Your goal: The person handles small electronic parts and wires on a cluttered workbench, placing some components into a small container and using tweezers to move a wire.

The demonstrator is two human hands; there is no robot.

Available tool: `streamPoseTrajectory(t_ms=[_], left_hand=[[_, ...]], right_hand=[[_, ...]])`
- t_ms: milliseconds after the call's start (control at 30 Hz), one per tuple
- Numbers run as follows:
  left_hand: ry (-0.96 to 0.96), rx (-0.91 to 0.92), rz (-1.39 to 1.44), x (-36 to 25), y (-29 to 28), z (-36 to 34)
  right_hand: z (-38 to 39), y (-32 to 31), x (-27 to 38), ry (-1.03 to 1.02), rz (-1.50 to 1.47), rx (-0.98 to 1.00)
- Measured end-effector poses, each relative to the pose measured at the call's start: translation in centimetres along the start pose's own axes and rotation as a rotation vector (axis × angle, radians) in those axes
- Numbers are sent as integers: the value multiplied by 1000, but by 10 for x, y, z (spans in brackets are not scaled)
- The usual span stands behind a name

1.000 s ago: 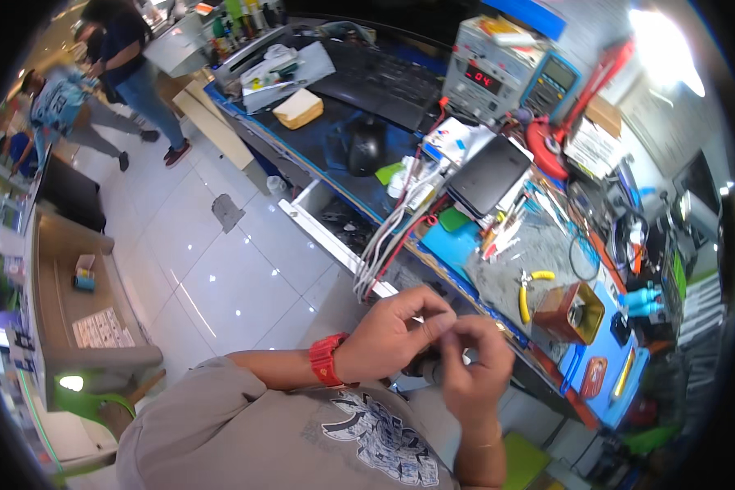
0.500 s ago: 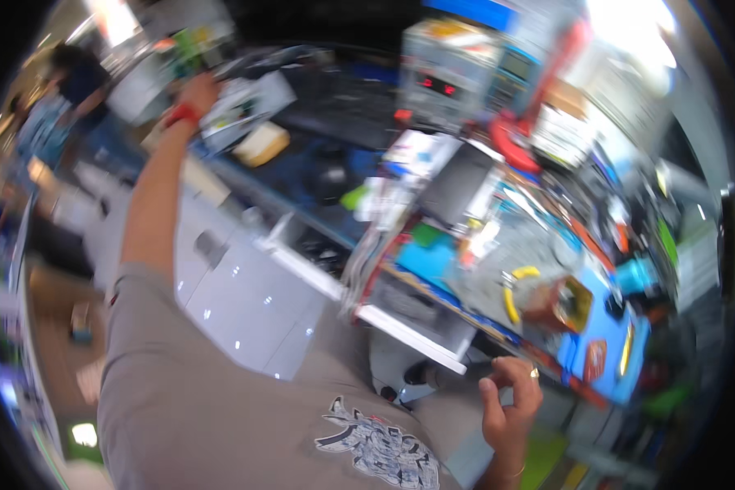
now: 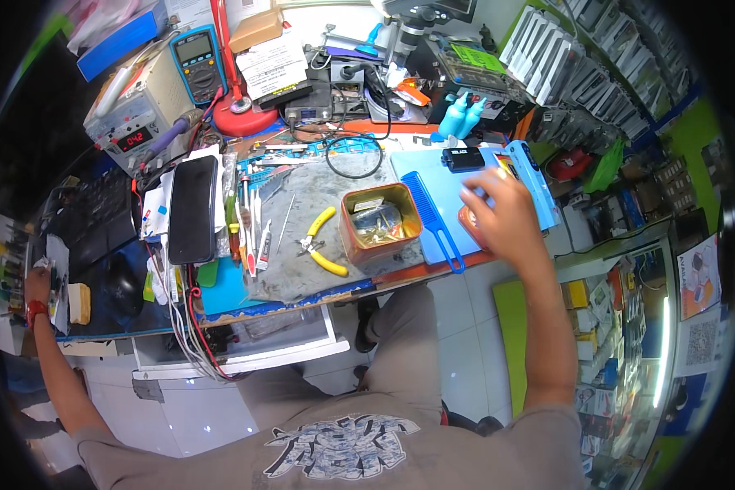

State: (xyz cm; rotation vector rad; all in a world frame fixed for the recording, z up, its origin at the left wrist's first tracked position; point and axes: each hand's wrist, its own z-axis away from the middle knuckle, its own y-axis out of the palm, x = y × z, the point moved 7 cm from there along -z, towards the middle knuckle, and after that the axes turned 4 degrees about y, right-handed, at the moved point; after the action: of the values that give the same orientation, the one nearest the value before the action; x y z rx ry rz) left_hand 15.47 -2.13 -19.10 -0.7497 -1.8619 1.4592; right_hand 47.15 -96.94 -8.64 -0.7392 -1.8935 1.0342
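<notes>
My right hand [image 3: 505, 211] is over the light blue mat [image 3: 420, 167] on the right of the bench. Its fingers are bent, with thumb and forefinger apart and nothing seen between them. Partly behind it lies a small red item [image 3: 470, 225]. A blue comb-like tool [image 3: 433, 220] and a square tin [image 3: 376, 249] holding small parts stand to its left. At the far left, my left hand [image 3: 37, 286] rests beside some white papers [image 3: 58, 261]; its fingers are too small and dim to read. Yellow-handled pliers [image 3: 327, 263] and a dark phone [image 3: 193, 211] lie between the hands.
At the back are a power supply [image 3: 131, 122], a blue multimeter [image 3: 198, 61], a red stand base [image 3: 245, 121] and two light blue bottles [image 3: 461, 118]. Cables [image 3: 189, 335] hang over the front edge above an open drawer [image 3: 245, 359]. A glass display case [image 3: 621, 351] stands at right.
The view has swung to the right and is sharper. My right hand has risen from below the bench edge to above the blue mat. My left hand remains out at the far left.
</notes>
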Motion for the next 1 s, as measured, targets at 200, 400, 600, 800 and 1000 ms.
streamPoseTrajectory(t_ms=[200,400,600,800,1000], left_hand=[[-109,-295,253,14,-56,38],[-138,-463,349,-90,-104,177],[-314,-607,601,-203,-127,305],[-53,-701,978,-386,-114,376],[398,-456,1021,-509,-111,393]], right_hand=[[-136,99,-73,-117,321,133],[-158,125,-86,-64,336,327],[-153,132,-92,-128,282,327],[-162,136,-93,-89,303,450],[-151,128,-77,-167,370,298]])
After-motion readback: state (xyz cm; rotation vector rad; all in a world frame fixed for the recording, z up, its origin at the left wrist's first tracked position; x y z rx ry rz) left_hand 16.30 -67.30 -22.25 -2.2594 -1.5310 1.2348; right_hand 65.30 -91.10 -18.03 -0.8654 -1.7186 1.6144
